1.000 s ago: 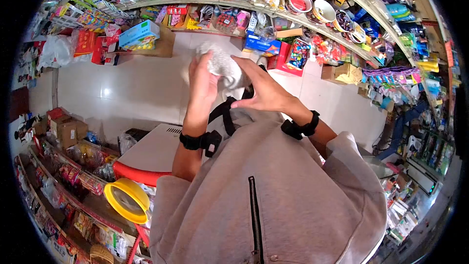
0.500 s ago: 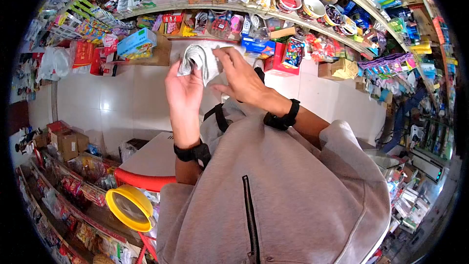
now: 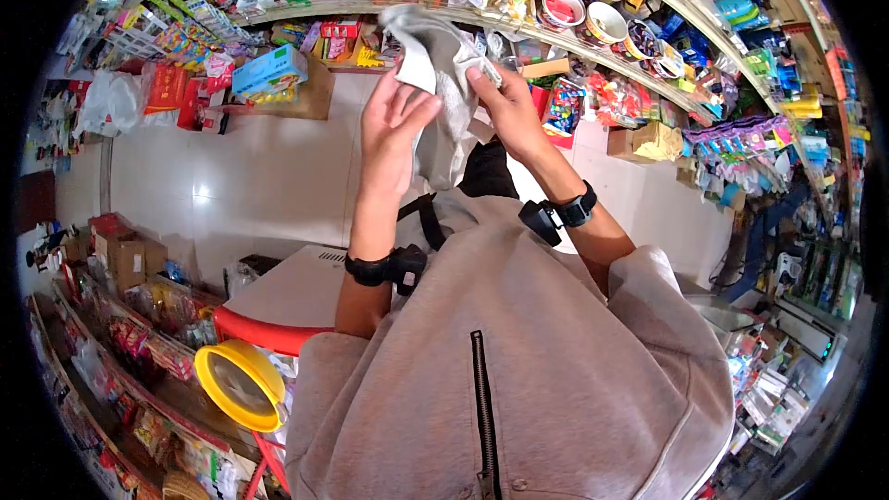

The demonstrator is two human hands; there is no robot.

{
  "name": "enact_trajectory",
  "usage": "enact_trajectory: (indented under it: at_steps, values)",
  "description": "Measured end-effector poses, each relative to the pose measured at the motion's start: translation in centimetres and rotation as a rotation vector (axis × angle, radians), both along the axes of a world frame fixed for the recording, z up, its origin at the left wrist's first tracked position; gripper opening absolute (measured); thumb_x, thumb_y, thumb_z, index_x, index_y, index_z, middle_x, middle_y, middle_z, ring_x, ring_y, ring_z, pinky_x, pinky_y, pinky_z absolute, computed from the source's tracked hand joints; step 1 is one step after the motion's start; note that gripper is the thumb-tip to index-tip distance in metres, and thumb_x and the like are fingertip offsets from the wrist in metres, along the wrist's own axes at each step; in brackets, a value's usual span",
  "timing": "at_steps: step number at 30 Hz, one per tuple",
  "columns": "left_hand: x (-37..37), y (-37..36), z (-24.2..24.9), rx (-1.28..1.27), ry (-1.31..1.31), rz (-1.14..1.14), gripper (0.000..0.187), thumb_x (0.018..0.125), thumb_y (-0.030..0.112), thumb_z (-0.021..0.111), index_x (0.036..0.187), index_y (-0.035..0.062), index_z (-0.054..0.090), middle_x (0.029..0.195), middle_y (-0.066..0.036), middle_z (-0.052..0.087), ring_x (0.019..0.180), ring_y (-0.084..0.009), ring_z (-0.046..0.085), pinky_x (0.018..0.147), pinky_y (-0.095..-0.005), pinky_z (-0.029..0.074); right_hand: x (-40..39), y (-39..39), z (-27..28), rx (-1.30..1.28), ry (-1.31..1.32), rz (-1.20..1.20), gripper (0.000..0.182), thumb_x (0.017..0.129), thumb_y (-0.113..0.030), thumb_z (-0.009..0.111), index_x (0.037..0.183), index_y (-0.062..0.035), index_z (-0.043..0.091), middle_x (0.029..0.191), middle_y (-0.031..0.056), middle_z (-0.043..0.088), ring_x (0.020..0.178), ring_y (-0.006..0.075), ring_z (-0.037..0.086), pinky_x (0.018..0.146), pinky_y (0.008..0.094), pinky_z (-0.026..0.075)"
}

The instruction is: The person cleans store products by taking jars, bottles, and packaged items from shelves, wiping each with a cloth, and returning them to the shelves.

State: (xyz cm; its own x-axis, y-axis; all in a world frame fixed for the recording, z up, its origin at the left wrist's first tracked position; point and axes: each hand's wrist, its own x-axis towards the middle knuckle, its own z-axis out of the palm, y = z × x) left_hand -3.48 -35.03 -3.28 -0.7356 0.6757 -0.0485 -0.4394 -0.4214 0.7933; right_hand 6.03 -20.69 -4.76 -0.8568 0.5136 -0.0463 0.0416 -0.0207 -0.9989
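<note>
A crumpled grey-white cloth (image 3: pixel 452 83) hangs partly unfolded between my two hands, in front of the lower shelf. My left hand (image 3: pixel 393 130) is closed at the cloth's left side, thumb and bent fingers around its edge. On the other side, my right hand (image 3: pixel 515 113) pinches the cloth's upper right edge, thumb on the near face. Some of the right fingertips are hidden behind the fabric. Both wrists wear black straps.
Curved shelves (image 3: pixel 444 11) full of packaged goods and bowls (image 3: pixel 607 22) run ahead. A blue box (image 3: pixel 269 72) and cartons (image 3: pixel 639 143) line the lower level. At my left are a red-edged chair (image 3: pixel 264 331), a yellow-rimmed container (image 3: pixel 239 387) and more stocked shelves.
The cloth has gone from a folded bundle in my left hand to a looser, longer spread. My right hand has moved right and now grips its edge; my left has shifted slightly right.
</note>
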Motion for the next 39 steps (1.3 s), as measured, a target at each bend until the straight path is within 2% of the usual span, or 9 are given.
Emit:
enact_trajectory:
  at_steps: [3,12,14,16,18,23,27,34,39]
  values:
    - [0.2,0.4,-1.9,-0.251,0.329,0.034,0.049,0.079,0.006,0.080,0.123,-0.0009,0.059,0.130,-0.009,0.056,0.114,-0.0173,0.059,0.099,-0.0338,0.046,-0.2,-0.7,-1.0,-0.334,0.087,-0.017,0.042,0.104,-0.033,0.051,0.126,0.0021,0.060,0.110,0.0006,0.064,0.098,0.0070,0.053,0.090,0.0259,0.043]
    - [0.2,1.4,-1.6,-0.573,1.137,0.363,0.065,0.069,0.015,0.087,0.124,0.0016,0.054,0.118,-0.014,0.056,0.112,-0.0272,0.058,0.087,-0.0355,0.051,-0.2,-1.1,-1.0,-0.100,0.015,0.063,0.045,0.107,-0.032,0.045,0.122,0.0078,0.059,0.114,0.0028,0.061,0.106,0.0114,0.050,0.100,0.0274,0.038]
    - [-0.6,1.2,-2.4,-0.525,1.076,0.371,0.052,0.075,0.012,0.083,0.118,-0.0023,0.056,0.113,-0.013,0.060,0.102,-0.0250,0.062,0.084,-0.0356,0.052,-0.1,-0.6,-0.6,-0.015,0.008,0.072,0.045,0.107,-0.032,0.045,0.121,0.0078,0.060,0.110,0.0022,0.062,0.102,0.0110,0.050,0.097,0.0274,0.040]
    - [-2.8,0.5,-5.0,-0.294,0.557,0.084,0.034,0.083,0.008,0.077,0.111,-0.0044,0.061,0.106,-0.008,0.064,0.093,-0.0150,0.063,0.079,-0.0287,0.052,0.4,0.7,0.2,0.134,-0.094,0.090,0.044,0.107,-0.033,0.045,0.120,0.0061,0.060,0.101,0.0015,0.064,0.095,0.0103,0.051,0.090,0.0277,0.043]
    - [-3.9,-0.3,-5.1,-0.244,0.391,0.114,0.019,0.090,0.006,0.070,0.105,-0.0040,0.064,0.098,-0.002,0.065,0.088,-0.0075,0.059,0.076,-0.0240,0.050,0.6,2.6,-0.4,0.142,-0.070,0.111,0.043,0.106,-0.036,0.048,0.113,0.0030,0.065,0.094,-0.0025,0.061,0.089,0.0064,0.050,0.083,0.0235,0.042]
    - [-9.3,-4.9,-6.0,-0.508,0.660,0.148,0.013,0.091,0.008,0.067,0.100,-0.0005,0.063,0.089,0.001,0.063,0.083,-0.0061,0.055,0.075,-0.0233,0.046,1.6,8.2,-0.6,0.384,-0.248,-0.049,0.041,0.105,-0.032,0.049,0.106,0.0056,0.066,0.084,0.0045,0.065,0.078,0.0100,0.054,0.073,0.0301,0.046]
    - [-12.3,-8.0,-6.4,-0.577,0.731,0.085,0.014,0.089,0.007,0.068,0.099,-0.0013,0.063,0.089,0.000,0.063,0.085,-0.0070,0.056,0.077,-0.0225,0.046,2.5,12.9,-2.7,-0.129,-0.226,0.034,0.041,0.102,-0.037,0.055,0.117,-0.0002,0.062,0.103,0.0039,0.066,0.091,0.0119,0.060,0.084,0.0295,0.049]
    - [-12.7,-8.8,-6.9,-0.567,0.700,-0.012,0.013,0.087,0.004,0.072,0.097,-0.0002,0.064,0.090,0.000,0.065,0.086,-0.0079,0.059,0.079,-0.0229,0.047,3.5,12.8,-0.9,0.165,-0.271,0.211,0.058,0.088,-0.020,0.075,0.136,-0.0007,0.050,0.121,0.0092,0.061,0.107,0.0178,0.059,0.093,0.0337,0.049]
    - [-12.3,-9.3,-6.1,-0.497,0.593,-0.022,0.017,0.083,0.000,0.075,0.096,0.0021,0.063,0.090,-0.002,0.065,0.082,-0.0065,0.060,0.073,-0.0211,0.048,3.8,14.6,-3.4,0.181,-0.143,0.041,0.023,0.088,-0.006,0.073,0.110,-0.0007,0.067,0.101,0.0034,0.068,0.091,0.0109,0.062,0.083,0.0277,0.049]
